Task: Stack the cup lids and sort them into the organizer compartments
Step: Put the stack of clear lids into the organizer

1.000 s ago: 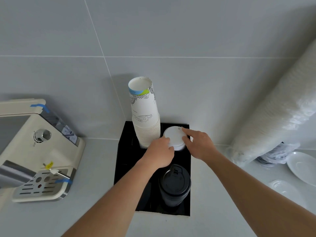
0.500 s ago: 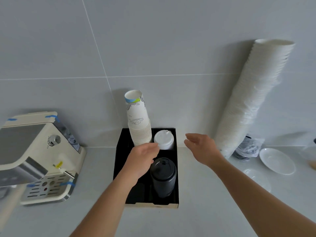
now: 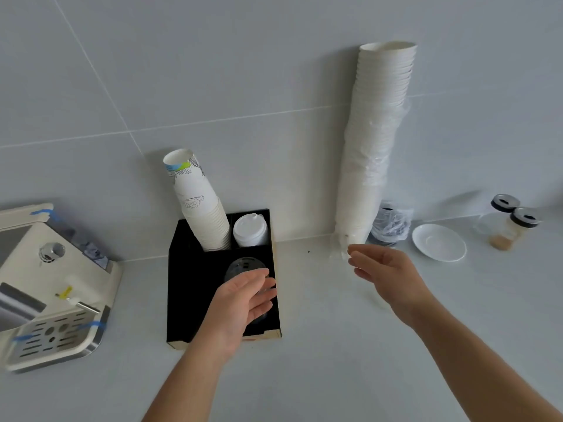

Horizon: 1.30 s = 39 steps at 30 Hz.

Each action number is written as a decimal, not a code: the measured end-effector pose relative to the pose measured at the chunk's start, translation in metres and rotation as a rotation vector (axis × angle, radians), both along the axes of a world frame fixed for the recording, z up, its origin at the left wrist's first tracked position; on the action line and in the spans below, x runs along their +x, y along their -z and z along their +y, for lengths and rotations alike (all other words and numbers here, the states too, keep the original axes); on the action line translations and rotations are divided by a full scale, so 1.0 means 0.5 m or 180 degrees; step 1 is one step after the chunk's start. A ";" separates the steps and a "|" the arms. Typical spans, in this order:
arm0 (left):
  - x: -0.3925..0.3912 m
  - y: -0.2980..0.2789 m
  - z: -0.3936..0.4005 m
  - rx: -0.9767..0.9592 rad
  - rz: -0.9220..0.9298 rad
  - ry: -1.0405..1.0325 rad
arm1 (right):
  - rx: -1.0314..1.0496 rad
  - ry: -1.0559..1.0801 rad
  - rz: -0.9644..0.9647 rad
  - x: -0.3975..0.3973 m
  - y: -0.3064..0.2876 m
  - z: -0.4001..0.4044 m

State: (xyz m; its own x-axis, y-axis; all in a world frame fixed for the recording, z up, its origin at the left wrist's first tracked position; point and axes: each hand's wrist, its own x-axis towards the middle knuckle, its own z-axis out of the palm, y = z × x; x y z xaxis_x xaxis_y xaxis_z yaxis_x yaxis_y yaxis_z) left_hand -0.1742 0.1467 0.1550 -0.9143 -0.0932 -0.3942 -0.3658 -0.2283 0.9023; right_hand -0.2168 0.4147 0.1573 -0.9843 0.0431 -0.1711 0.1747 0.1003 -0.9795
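A black organizer [image 3: 195,300] sits on the counter against the wall. Its back right compartment holds a stack of white lids [image 3: 249,230]. A stack of black lids [image 3: 243,264] stands in the compartment in front of that, partly hidden by my left hand [image 3: 240,303], which hovers over it with relaxed fingers and holds nothing. My right hand [image 3: 384,272] is off to the right above the counter, fingers loosely bent, empty, close to the foot of a tall white cup stack [image 3: 374,147].
Printed paper cups [image 3: 198,205] fill the organizer's back left compartment. A cream coffee machine [image 3: 45,287] stands at the left. To the right lie a plastic bag [image 3: 391,223], a white saucer [image 3: 438,242] and two glass jars [image 3: 508,223].
Both hands have come away from the white lid stack. The left hand drew back over the black lids. The right hand swung right toward the tall cup stack. The view tilted up.
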 end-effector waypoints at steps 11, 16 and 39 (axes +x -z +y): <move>-0.007 0.070 0.169 -0.0069 -0.0439 0.0147 | -0.0239 0.0510 -0.0252 0.017 0.074 0.217; -0.024 0.094 0.225 -0.0164 -0.0603 0.0172 | -0.0116 0.0573 -0.0361 -0.008 0.119 0.274; -0.196 0.230 0.467 -0.0683 -0.1296 0.0925 | 0.0256 0.0178 -0.0963 -0.138 0.292 0.326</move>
State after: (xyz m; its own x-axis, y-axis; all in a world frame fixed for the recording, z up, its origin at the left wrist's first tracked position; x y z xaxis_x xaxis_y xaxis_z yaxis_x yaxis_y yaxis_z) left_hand -0.2721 0.3803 0.0398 -0.6918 0.0235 -0.7218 -0.7160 0.1081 0.6897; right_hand -0.2858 0.5778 0.0113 -0.8850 0.1211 -0.4496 0.4643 0.1573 -0.8716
